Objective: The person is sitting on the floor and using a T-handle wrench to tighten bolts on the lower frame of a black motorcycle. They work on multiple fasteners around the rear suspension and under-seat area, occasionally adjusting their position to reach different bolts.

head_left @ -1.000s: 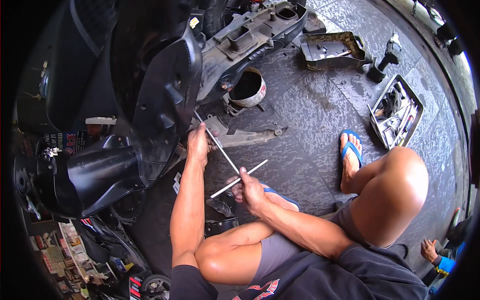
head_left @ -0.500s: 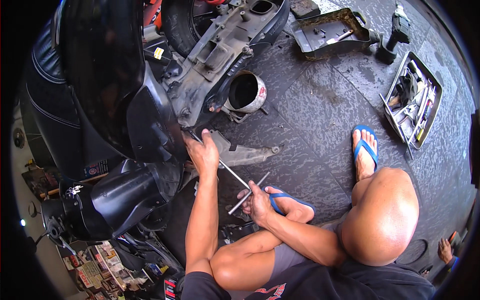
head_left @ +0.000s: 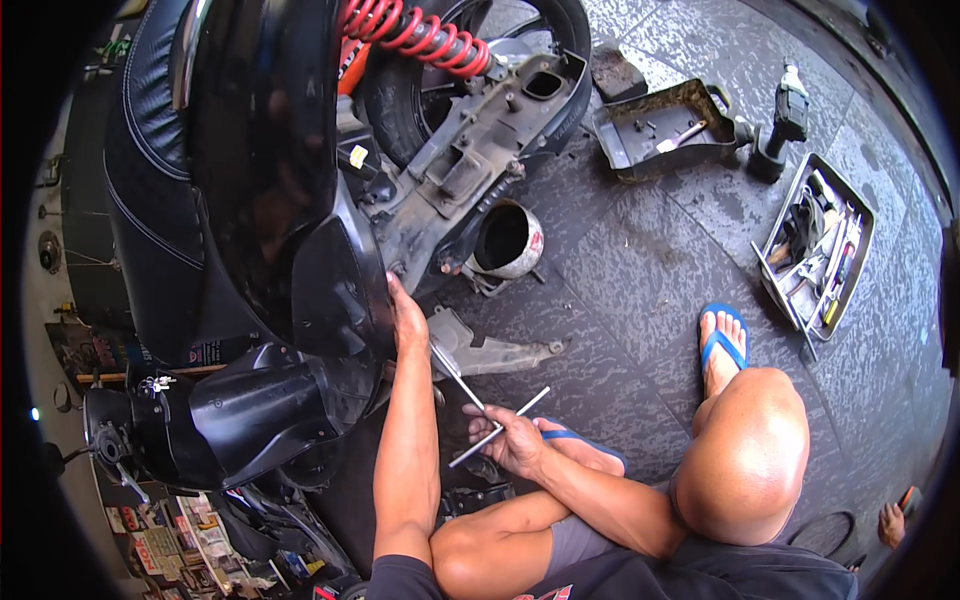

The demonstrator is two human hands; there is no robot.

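Observation:
My left hand [head_left: 407, 322] reaches up to the edge of the scooter's black body panel [head_left: 340, 285], by the lower end of the grey engine casing [head_left: 450, 180]. Its thumb side shows, while the other fingers are mostly hidden. In my right hand [head_left: 516, 442] is a steel T-handle wrench [head_left: 460, 379], gripped where the shaft meets the crossbar. The shaft slants up and left, its tip beside my left wrist and apart from the casing. Just beyond it, a flat grey metal cover [head_left: 500, 357] lies low beside the scooter.
A dirty round container [head_left: 531, 243] stands under the casing. Farther right are a black pan [head_left: 622, 158] with a brush and small parts, a cordless power tool [head_left: 790, 112], and a metal tray [head_left: 867, 232] of hand tools. Another person's hand [head_left: 891, 525] shows at lower right.
The wrench has come back from the casing toward me, and its shaft has left my left hand. My left hand's fingers now reach up at the panel edge. The view has shifted upward.

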